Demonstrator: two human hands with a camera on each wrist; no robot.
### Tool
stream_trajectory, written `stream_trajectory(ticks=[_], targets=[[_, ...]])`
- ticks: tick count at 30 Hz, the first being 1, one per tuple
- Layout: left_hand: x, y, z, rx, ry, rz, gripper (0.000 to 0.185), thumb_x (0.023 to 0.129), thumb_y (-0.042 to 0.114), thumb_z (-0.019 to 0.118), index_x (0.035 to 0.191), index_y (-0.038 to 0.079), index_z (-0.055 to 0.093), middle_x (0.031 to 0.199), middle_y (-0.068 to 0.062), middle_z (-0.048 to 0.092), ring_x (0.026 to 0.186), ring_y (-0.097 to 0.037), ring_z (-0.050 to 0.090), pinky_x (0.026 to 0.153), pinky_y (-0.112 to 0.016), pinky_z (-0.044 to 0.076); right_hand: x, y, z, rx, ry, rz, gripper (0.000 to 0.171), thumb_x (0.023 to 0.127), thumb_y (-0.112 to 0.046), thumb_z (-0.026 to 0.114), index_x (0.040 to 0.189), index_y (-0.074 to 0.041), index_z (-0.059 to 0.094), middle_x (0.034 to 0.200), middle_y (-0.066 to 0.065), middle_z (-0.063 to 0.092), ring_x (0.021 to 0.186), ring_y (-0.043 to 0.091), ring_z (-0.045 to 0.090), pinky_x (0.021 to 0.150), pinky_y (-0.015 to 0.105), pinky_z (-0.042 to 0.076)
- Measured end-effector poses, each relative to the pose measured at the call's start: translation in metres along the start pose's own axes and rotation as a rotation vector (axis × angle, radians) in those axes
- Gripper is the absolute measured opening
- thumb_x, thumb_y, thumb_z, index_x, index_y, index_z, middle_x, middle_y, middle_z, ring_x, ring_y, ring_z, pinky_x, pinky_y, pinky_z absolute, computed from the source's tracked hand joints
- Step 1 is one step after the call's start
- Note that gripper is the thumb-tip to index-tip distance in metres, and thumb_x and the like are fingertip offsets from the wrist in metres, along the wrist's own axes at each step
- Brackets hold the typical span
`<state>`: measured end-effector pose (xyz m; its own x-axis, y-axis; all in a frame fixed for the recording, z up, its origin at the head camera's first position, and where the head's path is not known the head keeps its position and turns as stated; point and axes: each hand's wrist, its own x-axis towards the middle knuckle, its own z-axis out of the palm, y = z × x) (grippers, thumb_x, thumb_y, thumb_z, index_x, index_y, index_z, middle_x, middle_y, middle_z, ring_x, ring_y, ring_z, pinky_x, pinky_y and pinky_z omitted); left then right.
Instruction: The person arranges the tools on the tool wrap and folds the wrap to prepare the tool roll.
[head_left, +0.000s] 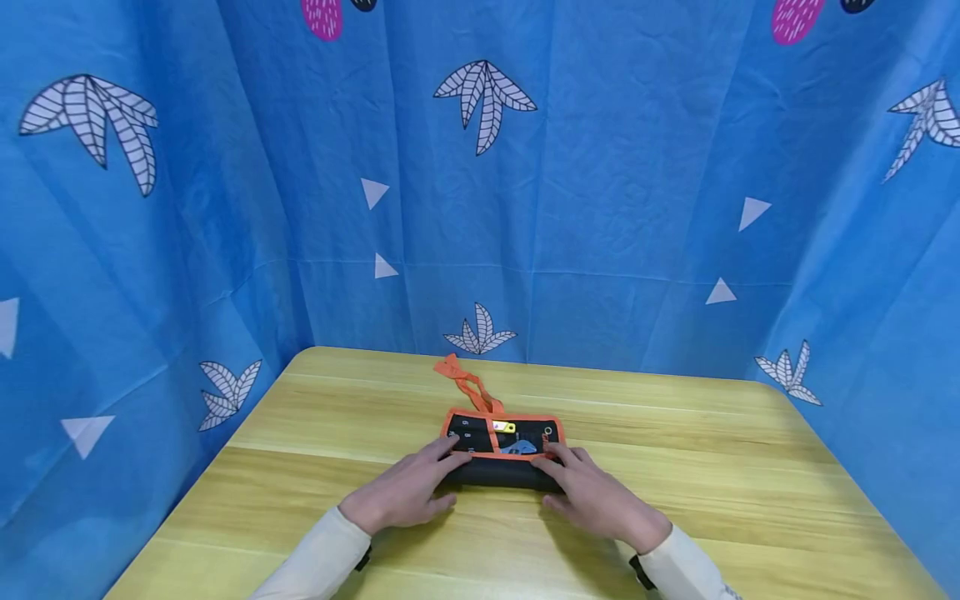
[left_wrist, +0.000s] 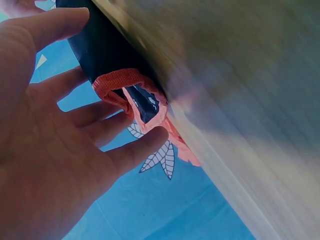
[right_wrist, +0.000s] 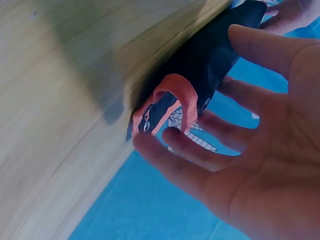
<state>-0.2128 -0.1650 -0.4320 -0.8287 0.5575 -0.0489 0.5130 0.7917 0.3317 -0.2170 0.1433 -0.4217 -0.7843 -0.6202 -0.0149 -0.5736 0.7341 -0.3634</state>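
Observation:
A black fabric tool pouch (head_left: pixel 501 450) with orange trim lies partly rolled on the wooden table (head_left: pixel 315 433); its near part is a black roll, its far part lies flat and shows small pockets. An orange strap (head_left: pixel 467 382) trails away behind it. My left hand (head_left: pixel 420 487) rests on the roll's left end with its fingers nearly straight; the left wrist view shows the roll (left_wrist: pixel 112 60) against the fingers (left_wrist: pixel 125 152). My right hand (head_left: pixel 581 483) rests on the roll's right end the same way, and the right wrist view shows the roll's end (right_wrist: pixel 185 100) by its fingers (right_wrist: pixel 170 160).
Blue patterned cloth (head_left: pixel 600 183) walls the table on the left, back and right. Bare table top stretches to either side of the pouch, and the table's near edge is at my forearms.

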Motion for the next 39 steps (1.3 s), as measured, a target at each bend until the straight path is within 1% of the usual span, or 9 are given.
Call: stream_trajectory(ticks=[3,6,10,16,20,26,33,37,39], targets=[[0.000,0.000,0.001,0.008,-0.002,-0.001,0.061,0.099,0.029,0.068,0.155,0.017,0.046,0.165,-0.017,0.031,0.152,-0.037,0.032,0.115,-0.056,0.040,-0.001,-0.001,0.000,-0.034,0.011,-0.016,0.052,0.099,-0.021,0.069,0.147,-0.005,0.055,0.157,0.023,0.040,0.138,0.049,0.043,0.103,0.060,0.046],[-0.001,0.001,0.000,0.010,0.000,-0.001,0.062,0.099,0.030,0.068,0.156,0.017,0.045,0.163,-0.018,0.035,0.148,-0.038,0.038,0.113,-0.056,0.041,-0.002,-0.002,-0.001,-0.060,0.016,-0.024,0.052,0.099,-0.021,0.070,0.146,-0.005,0.055,0.156,0.021,0.043,0.138,0.049,0.043,0.103,0.063,0.045],[-0.001,0.003,0.000,0.032,0.009,0.005,0.063,0.099,0.031,0.069,0.155,0.017,0.046,0.155,-0.017,0.045,0.141,-0.035,0.047,0.112,-0.055,0.043,-0.002,-0.004,0.000,-0.078,0.020,-0.015,0.053,0.098,-0.022,0.071,0.146,-0.006,0.056,0.150,0.019,0.050,0.135,0.046,0.047,0.103,0.063,0.045],[0.000,0.003,-0.001,0.083,0.024,0.027,0.063,0.097,0.031,0.071,0.154,0.015,0.049,0.145,-0.014,0.055,0.139,-0.034,0.048,0.113,-0.058,0.040,-0.001,-0.005,0.001,-0.097,0.021,-0.001,0.054,0.097,-0.024,0.072,0.146,-0.006,0.057,0.147,0.018,0.055,0.133,0.045,0.050,0.104,0.063,0.045],[0.002,0.004,0.000,0.090,0.029,0.030,0.058,0.097,0.030,0.071,0.151,0.017,0.053,0.142,-0.013,0.059,0.133,-0.032,0.054,0.110,-0.053,0.045,0.000,-0.005,0.002,-0.102,0.007,0.014,0.052,0.097,-0.026,0.072,0.143,-0.006,0.059,0.145,0.018,0.056,0.130,0.043,0.053,0.102,0.061,0.047],[0.003,0.004,0.000,0.068,0.051,0.044,0.047,0.097,0.023,0.072,0.143,0.018,0.062,0.133,-0.009,0.066,0.120,-0.026,0.063,0.100,-0.045,0.054,0.001,-0.008,0.000,-0.107,-0.001,0.031,0.043,0.094,-0.024,0.076,0.132,-0.009,0.064,0.139,0.015,0.061,0.121,0.038,0.060,0.095,0.056,0.052],[0.003,0.001,-0.001,0.038,0.083,0.073,0.036,0.096,0.018,0.074,0.131,0.014,0.068,0.124,-0.004,0.071,0.112,-0.020,0.067,0.096,-0.040,0.056,0.003,-0.012,-0.001,-0.141,0.018,0.012,0.040,0.086,-0.022,0.083,0.120,-0.010,0.065,0.133,0.015,0.064,0.119,0.038,0.060,0.092,0.053,0.053],[0.004,0.001,-0.002,0.019,0.070,0.078,0.031,0.095,0.018,0.074,0.125,0.015,0.069,0.118,-0.003,0.073,0.108,-0.016,0.068,0.094,-0.038,0.057,0.004,-0.012,0.001,-0.145,0.039,-0.004,0.039,0.082,-0.024,0.087,0.111,-0.012,0.064,0.122,0.012,0.067,0.108,0.032,0.063,0.088,0.049,0.055],[0.004,0.001,-0.003,0.003,0.060,0.083,0.029,0.095,0.017,0.074,0.124,0.015,0.069,0.118,-0.002,0.074,0.107,-0.015,0.069,0.093,-0.037,0.057,0.004,-0.011,0.002,-0.140,0.048,-0.012,0.037,0.082,-0.022,0.087,0.108,-0.013,0.063,0.115,0.009,0.068,0.100,0.028,0.064,0.083,0.046,0.056]])
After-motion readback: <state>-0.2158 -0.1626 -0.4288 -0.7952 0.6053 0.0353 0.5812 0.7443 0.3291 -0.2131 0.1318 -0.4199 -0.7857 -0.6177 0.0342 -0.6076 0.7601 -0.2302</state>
